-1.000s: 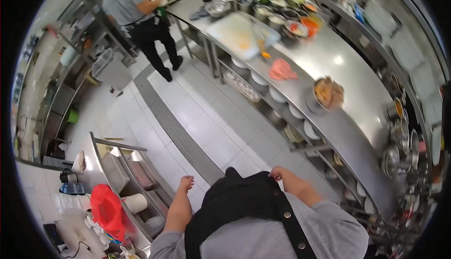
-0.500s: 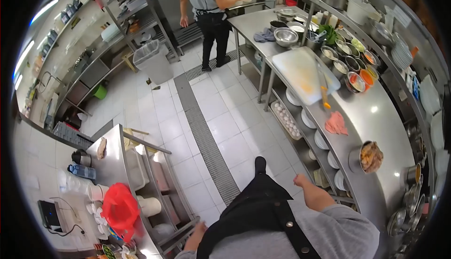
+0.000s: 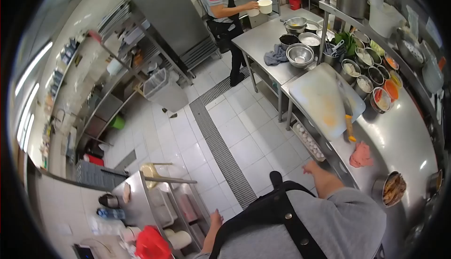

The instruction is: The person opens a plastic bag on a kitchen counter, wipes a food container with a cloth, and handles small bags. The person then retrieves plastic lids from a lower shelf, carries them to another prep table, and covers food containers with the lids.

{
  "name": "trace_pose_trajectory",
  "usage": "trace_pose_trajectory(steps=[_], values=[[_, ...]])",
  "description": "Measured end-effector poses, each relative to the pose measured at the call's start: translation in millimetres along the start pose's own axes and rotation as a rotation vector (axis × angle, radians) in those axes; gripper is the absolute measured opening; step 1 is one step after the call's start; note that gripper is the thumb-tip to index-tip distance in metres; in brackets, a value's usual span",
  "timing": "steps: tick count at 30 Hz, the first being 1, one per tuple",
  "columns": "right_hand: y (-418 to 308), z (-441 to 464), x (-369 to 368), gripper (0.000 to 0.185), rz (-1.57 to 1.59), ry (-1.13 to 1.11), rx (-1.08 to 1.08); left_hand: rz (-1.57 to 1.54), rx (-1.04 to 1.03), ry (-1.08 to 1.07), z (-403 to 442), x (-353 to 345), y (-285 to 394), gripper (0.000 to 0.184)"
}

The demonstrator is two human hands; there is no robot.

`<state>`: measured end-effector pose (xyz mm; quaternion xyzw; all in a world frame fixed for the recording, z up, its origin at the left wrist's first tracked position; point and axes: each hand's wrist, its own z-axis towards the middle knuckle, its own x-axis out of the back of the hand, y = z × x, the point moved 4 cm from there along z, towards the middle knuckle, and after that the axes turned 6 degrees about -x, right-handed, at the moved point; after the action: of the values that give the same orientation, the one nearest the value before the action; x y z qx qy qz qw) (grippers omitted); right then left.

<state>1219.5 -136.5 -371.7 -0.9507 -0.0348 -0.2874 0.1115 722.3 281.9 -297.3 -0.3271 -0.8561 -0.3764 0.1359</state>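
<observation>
My left hand hangs low beside my apron, close to the steel shelf unit on the left. Its fingers show small, loosely apart, with nothing in them. My right hand is out in front of my hip, near the counter's edge and the tray of eggs on the shelf below. Its fingers are loosely bent and apart, and it holds nothing. On the counter to my right lie a pink cloth, a knife on a white cutting board, and a metal pot of cooked meat.
A co-worker stands at the far table with white containers in hand. A grey bin stands on the tiled floor beside a drain grate. Bowls of cut ingredients line the right counter. A red bag sits at lower left.
My view has moved forward and tilted, so the right counter sits nearer. My right hand has swung up a little. The co-worker has turned toward the far table and brought the containers over it.
</observation>
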Motion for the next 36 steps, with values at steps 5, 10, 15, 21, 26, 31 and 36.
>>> trace_pose_trajectory(steps=[5,10,15,21,26,31,36], values=[[-83,41,73,0.025,-0.563,0.235,0.179,-0.204,-0.34,0.055,38,-56,163,0.062],[-120,95,78,0.026,-0.392,0.182,0.253,0.231,-0.763,0.221,39,-73,195,0.052],[-144,39,70,0.016,-0.123,0.101,0.2,1.365,-0.81,-0.537,81,-85,61,0.045],[-264,-108,217,0.026,0.65,0.208,0.531,0.804,-0.281,-0.552,88,-31,54,0.042],[-359,-435,409,0.011,0.378,0.392,1.254,0.455,-0.971,-0.805,84,12,58,0.039],[-414,-597,370,0.011,-0.296,-0.422,2.09,0.813,-0.237,-0.462,244,-50,137,0.044],[-437,-648,299,0.045,-0.566,-0.7,1.76,0.221,-0.652,-0.282,293,-100,294,0.035]])
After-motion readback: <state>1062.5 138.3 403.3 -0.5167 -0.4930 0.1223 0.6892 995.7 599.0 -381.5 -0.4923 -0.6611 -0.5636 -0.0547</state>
